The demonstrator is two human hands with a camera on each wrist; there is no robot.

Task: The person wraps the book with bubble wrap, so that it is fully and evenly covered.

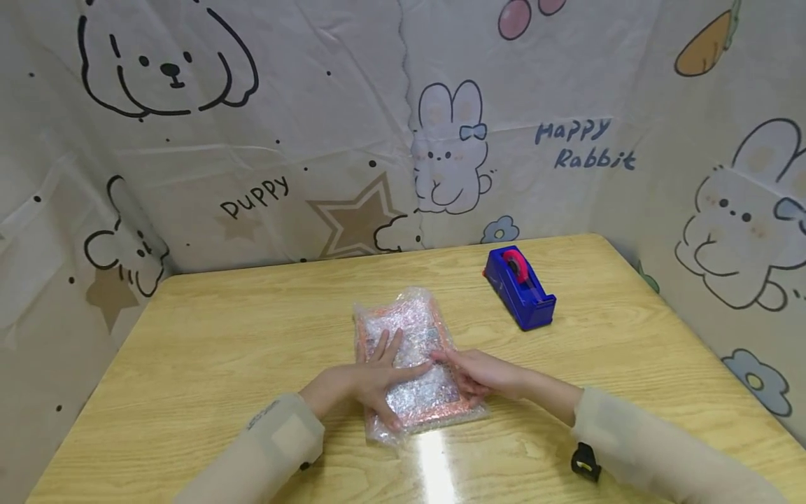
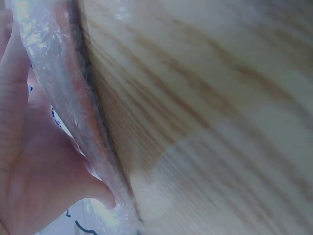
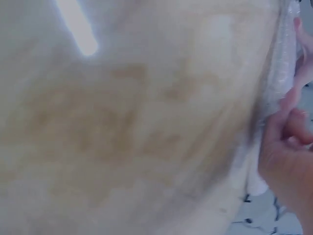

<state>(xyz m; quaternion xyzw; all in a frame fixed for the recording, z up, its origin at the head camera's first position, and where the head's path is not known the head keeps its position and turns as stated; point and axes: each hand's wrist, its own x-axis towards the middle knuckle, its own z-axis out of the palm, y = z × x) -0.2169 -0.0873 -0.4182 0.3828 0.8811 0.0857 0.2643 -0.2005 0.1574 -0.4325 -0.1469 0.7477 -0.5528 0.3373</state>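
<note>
A flat package lies on the table: an orange-rimmed picture frame (image 1: 428, 415) inside clear bubble wrap (image 1: 412, 308). My left hand (image 1: 378, 381) rests on its top with the fingers spread. In the left wrist view, that hand (image 2: 44, 156) touches the wrapped package along its side. At the package's right edge, my right hand (image 1: 488, 374) has its thumb on top and the other fingers curled at the side, gripping the wrapped edge. The right wrist view shows the curled fingers of the right hand (image 3: 288, 142) against the bubble wrap (image 3: 281, 73). What the frame holds is blurred by the wrap.
A blue tape dispenser (image 1: 519, 290) with a red-cored roll stands behind and right of the package. A small black object (image 1: 585, 462) lies by the right sleeve. The wooden table (image 1: 252, 336) meets a printed cloth backdrop (image 1: 352, 140) at the back and sides.
</note>
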